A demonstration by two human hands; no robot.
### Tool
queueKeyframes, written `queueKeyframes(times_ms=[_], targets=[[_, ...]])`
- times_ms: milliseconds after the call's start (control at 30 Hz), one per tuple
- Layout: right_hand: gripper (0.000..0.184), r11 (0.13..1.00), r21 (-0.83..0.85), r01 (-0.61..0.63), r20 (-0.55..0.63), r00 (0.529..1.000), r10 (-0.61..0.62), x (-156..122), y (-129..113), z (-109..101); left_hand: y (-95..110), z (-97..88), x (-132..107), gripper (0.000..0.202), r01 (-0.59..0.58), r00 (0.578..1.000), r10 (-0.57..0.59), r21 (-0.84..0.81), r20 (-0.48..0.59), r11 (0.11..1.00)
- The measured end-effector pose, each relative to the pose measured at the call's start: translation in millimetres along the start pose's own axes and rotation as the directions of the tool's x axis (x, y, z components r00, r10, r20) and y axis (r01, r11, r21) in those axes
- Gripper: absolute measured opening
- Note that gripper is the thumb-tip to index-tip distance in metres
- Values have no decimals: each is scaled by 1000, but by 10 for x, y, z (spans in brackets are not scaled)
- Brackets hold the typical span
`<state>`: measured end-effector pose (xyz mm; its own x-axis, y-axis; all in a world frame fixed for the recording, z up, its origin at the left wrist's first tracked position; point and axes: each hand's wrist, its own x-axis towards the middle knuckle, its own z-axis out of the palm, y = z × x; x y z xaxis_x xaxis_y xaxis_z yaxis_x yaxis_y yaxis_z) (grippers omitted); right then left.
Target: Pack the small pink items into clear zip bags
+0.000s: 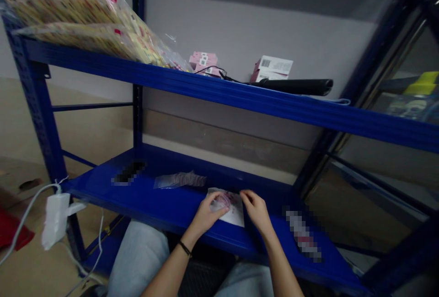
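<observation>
My left hand (207, 212) is closed around a small, clear, pinkish round item (222, 201), with thumb and fingers curved about its sides; its exact kind is unclear. Beneath it, a white sheet or flat bag (235, 215) with small reddish marks lies on the blue shelf board (164, 205). At the right edge of that white piece is my right hand (255, 209), its fingers bent together; what they pinch, if anything, is too small to make out. Behind my left hand lies a clear plastic bag (181, 180) with a row of pinkish pieces inside.
Blurred-out items lie at the board's left (129, 172) and right (303, 235). The upper shelf beam (219, 89) crosses above my hands, carrying filled plastic bags (85, 22), pink boxes (205, 61), white boxes (274, 66) and a black tube (295, 86). A white power strip (55, 219) hangs at left.
</observation>
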<state>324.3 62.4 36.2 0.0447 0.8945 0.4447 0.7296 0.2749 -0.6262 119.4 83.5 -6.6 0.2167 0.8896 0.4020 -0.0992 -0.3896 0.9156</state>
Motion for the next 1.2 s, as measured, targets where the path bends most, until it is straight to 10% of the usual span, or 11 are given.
queueKeyframes(times_ms=[200,467,1000,1200], targets=[[22,983,-103,154,263,957,-122,-153,254,92,-70,-112,-21,43,74,997,-67,-321,33,944],[17,965,-109,237,362,914,-184,-103,252,113,-61,-113,-47,39,89,996,-79,-340,45,936],[22,969,-99,226,324,928,-183,-107,370,202,14,-116,-63,41,85,994,-59,-320,90,944],[33,986,129,106,39,993,-112,44,-4,104,-41,-111,-57,42,81,995,-59,-312,81,947]])
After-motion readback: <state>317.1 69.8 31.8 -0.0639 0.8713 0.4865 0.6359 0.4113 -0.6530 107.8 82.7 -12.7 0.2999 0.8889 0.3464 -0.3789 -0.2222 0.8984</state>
